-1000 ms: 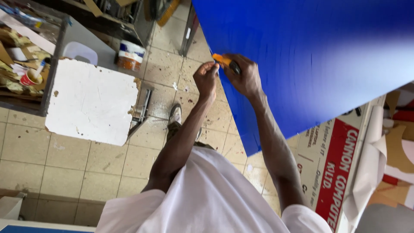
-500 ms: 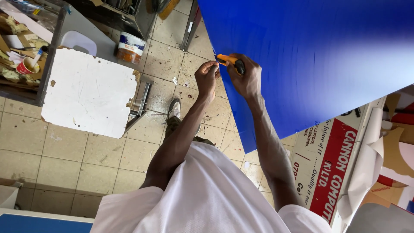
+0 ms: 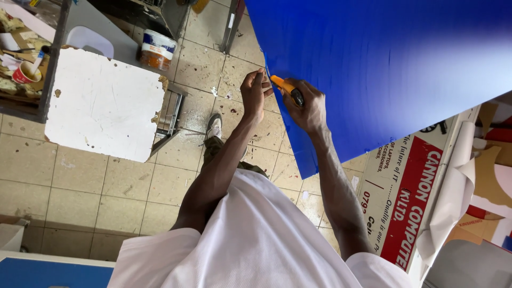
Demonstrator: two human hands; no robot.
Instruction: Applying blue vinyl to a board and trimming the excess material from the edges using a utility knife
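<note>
Overhead, right hand fingers wrapped around orange utility knife; left hand fingers pinching blue sheet edge.

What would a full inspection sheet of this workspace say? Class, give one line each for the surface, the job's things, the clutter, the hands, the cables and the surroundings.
Surface: large blue sheet, smooth, hanging over a stained tiled floor.
Job's things: orange utility knife, at the sheet's left edge.
Clutter: chipped white board on a metal frame; paint tub; red cup on a littered bench.
Grippers: right hand grips the knife; left hand pinches the sheet's edge beside the blade.
Cables: nothing seen.
Surroundings: red and white printed sign; rolled pale paper; the person's shoe.
</note>
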